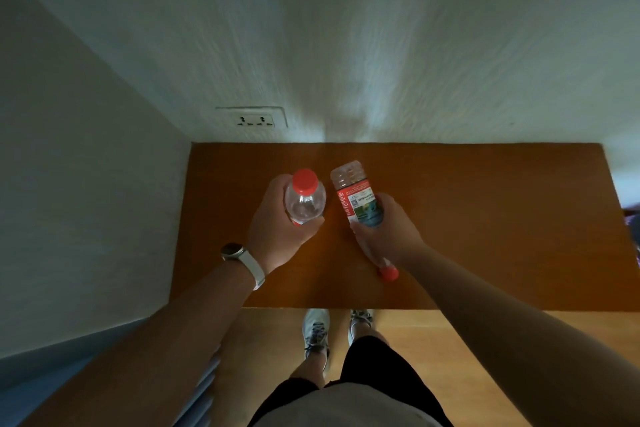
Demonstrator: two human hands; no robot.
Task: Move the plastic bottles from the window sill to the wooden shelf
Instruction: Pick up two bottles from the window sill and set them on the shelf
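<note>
Hands (273, 232) (391, 236) each grip a bottle (304, 204) (358, 204) over the shelf (485, 218).

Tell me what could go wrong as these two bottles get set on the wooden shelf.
1. The right hand grips the right bottle tilted, its red cap toward the person; released like that, it may roll on the wooden shelf.
2. The left bottle, in the left hand, sits close beside it; lowering both together could knock one over.
</note>
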